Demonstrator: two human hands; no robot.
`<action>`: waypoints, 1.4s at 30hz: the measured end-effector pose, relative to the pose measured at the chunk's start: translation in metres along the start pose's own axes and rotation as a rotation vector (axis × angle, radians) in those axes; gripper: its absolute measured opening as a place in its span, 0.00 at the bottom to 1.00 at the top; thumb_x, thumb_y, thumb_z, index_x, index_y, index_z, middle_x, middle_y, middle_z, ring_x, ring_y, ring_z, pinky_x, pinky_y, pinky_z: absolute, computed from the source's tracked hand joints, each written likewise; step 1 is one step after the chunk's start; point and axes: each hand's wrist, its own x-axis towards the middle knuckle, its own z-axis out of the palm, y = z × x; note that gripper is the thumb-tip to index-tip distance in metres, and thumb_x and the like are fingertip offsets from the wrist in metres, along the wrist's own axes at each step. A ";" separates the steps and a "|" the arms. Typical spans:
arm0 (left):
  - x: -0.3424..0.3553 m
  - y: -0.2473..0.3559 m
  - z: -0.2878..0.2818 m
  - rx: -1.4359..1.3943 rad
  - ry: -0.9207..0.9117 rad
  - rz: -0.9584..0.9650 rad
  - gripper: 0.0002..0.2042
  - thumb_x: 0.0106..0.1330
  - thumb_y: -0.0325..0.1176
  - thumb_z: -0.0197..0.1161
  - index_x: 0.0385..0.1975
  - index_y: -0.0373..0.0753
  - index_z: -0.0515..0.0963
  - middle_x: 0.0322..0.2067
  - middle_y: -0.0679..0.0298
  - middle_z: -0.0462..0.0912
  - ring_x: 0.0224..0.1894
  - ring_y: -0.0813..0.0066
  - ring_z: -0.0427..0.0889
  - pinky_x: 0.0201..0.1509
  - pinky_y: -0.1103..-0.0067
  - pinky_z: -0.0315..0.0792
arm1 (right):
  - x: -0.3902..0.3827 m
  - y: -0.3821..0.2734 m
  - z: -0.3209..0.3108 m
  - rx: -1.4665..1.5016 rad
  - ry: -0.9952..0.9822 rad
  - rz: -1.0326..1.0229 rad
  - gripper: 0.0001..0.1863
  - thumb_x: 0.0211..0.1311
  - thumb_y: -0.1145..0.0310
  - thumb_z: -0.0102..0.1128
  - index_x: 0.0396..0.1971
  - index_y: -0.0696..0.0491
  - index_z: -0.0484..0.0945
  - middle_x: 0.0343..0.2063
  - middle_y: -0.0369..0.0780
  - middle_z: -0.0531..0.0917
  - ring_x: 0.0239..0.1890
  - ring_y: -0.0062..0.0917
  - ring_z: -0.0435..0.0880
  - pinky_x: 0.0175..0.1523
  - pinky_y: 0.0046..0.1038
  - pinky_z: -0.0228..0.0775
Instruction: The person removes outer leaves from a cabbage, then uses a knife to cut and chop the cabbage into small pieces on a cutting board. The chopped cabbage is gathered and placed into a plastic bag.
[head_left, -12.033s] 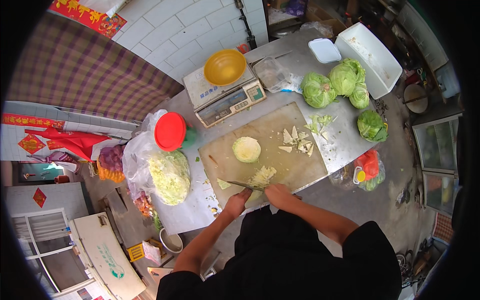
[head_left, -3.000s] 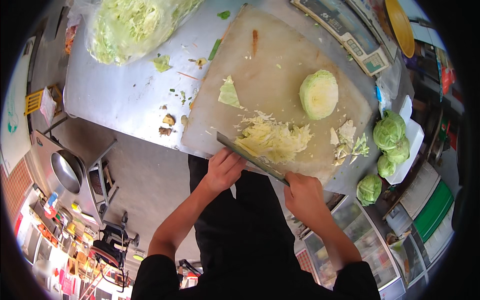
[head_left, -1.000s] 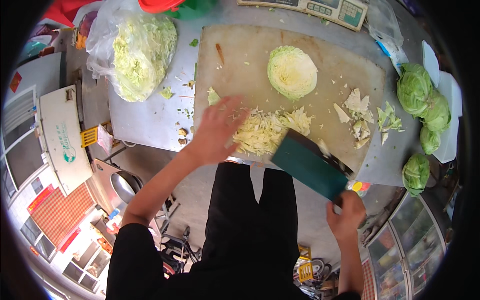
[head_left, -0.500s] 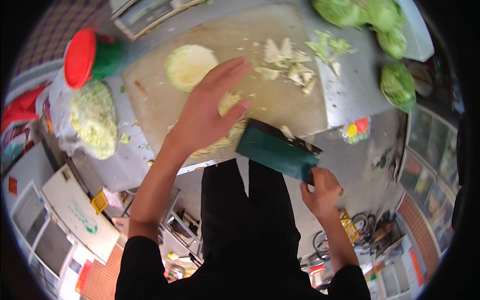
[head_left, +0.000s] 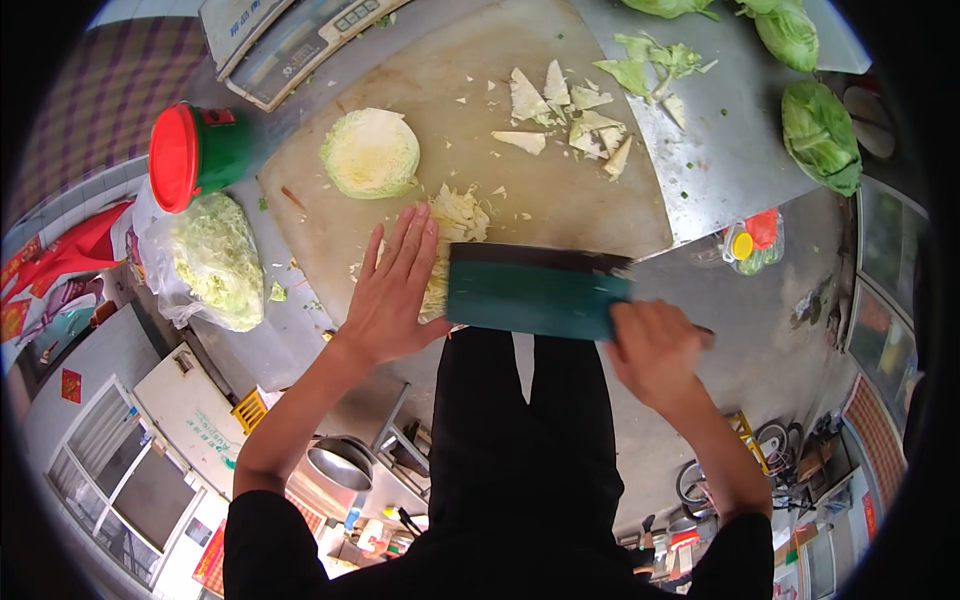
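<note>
My right hand (head_left: 655,350) is closed round the handle of a wide cleaver (head_left: 535,293) with a dark green blade, held flat over the near edge of the cutting board (head_left: 450,100). Fingers stretched out, my left hand (head_left: 392,300) lies on the board beside the blade's tip, against a pile of shredded cabbage (head_left: 458,215). Part of that pile is hidden under the hand and blade. A cut cabbage half (head_left: 371,153) rests beyond my left fingers. Several pale cabbage core pieces (head_left: 590,125) are scattered toward the board's far right.
A clear bag of shredded cabbage (head_left: 215,265) and a green tub with a red lid (head_left: 178,157) stand on the left. A scale (head_left: 300,50) sits at the back. Loose green leaves (head_left: 655,65) and a whole cabbage (head_left: 820,135) lie on the metal table (head_left: 725,150) at right.
My left hand has come down toward me from above the board onto the shredded cabbage. The cleaver has turned from slanting to nearly level and moved left at its handle side.
</note>
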 end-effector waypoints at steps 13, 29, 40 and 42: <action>0.024 -0.051 0.004 0.023 -0.140 0.300 0.44 0.59 0.58 0.71 0.72 0.40 0.66 0.75 0.53 0.60 0.78 0.43 0.52 0.78 0.48 0.51 | -0.061 -0.041 0.120 1.310 0.162 0.986 0.09 0.76 0.71 0.56 0.32 0.54 0.73 0.19 0.32 0.74 0.16 0.13 0.69 0.20 0.21 0.62; -0.049 -0.067 0.058 -0.629 0.606 0.315 0.43 0.51 0.36 0.77 0.71 0.34 0.68 0.73 0.44 0.60 0.77 0.39 0.56 0.78 0.55 0.55 | 0.037 -0.264 0.208 1.248 0.427 0.879 0.04 0.77 0.72 0.53 0.40 0.57 0.74 0.18 0.30 0.72 0.16 0.11 0.68 0.20 0.20 0.60; -0.214 -0.165 -0.080 -0.379 1.114 -0.186 0.41 0.52 0.36 0.75 0.70 0.36 0.69 0.72 0.44 0.62 0.75 0.39 0.60 0.77 0.56 0.57 | 0.158 -0.412 0.141 1.209 -0.148 0.469 0.07 0.77 0.72 0.52 0.35 0.56 0.73 0.16 0.32 0.72 0.13 0.15 0.70 0.18 0.22 0.61; -0.237 -0.211 -0.089 -0.235 1.144 -0.356 0.39 0.55 0.37 0.75 0.69 0.36 0.69 0.71 0.44 0.63 0.73 0.39 0.61 0.76 0.55 0.59 | 0.202 -0.429 0.167 1.279 -0.324 0.424 0.10 0.76 0.68 0.54 0.32 0.56 0.72 0.16 0.33 0.72 0.12 0.17 0.70 0.17 0.23 0.61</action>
